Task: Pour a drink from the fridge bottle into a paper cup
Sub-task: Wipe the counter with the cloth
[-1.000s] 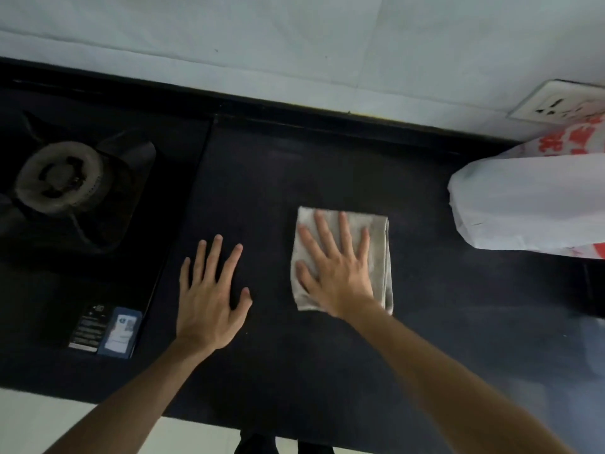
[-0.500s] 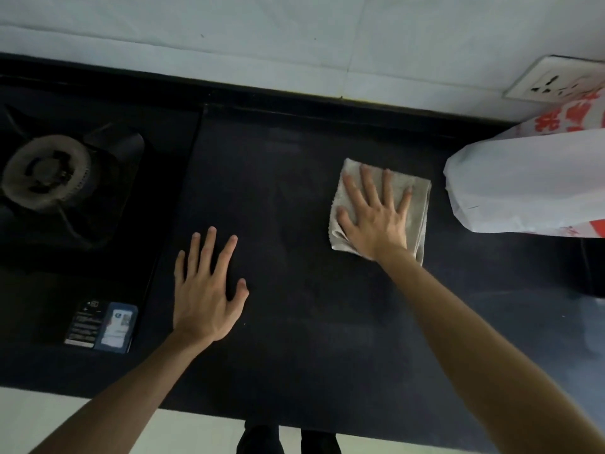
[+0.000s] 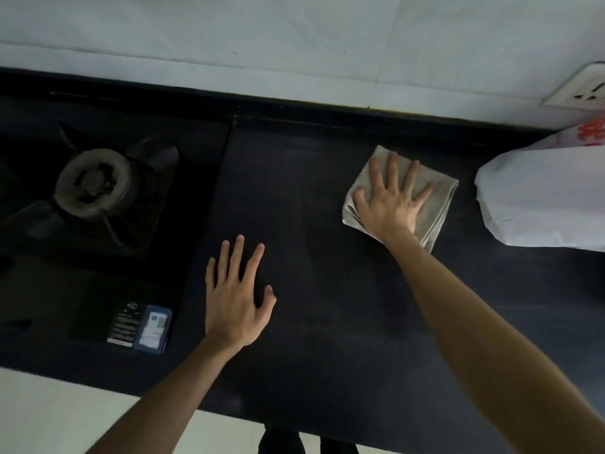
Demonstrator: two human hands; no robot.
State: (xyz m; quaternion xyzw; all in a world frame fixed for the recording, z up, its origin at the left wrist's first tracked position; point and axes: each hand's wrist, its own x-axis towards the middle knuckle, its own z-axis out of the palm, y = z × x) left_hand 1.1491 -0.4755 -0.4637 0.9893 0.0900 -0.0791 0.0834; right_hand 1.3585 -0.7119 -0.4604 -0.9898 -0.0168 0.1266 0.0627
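The dark desk (image 3: 327, 322) fills most of the frame, running from the gas hob (image 3: 93, 183) at the left to a white plastic bag (image 3: 540, 198) with red print at the right edge, with the pale wall (image 3: 294, 34) behind. A folded grey cloth (image 3: 438, 198) lies in the upper right of the desk, near the bag but not touching it. The right hand (image 3: 389, 204) presses flat on the cloth, its fingers (image 3: 376, 173) spread wide and straight. The left hand (image 3: 235, 296) rests palm down at lower centre, fingers (image 3: 236, 257) likewise splayed and holding nothing. A small label (image 3: 140, 327) sits on the hob's near corner, and a socket (image 3: 586, 91) shows at the far upper right. Neither bottle nor paper cup is anywhere in view, so I would judge the pouring either finished or not begun, and this looks like wiping the surface. Compared with a second ago, the cloth and right hand have slid up and rightward toward the bag, while the left hand has stayed put.
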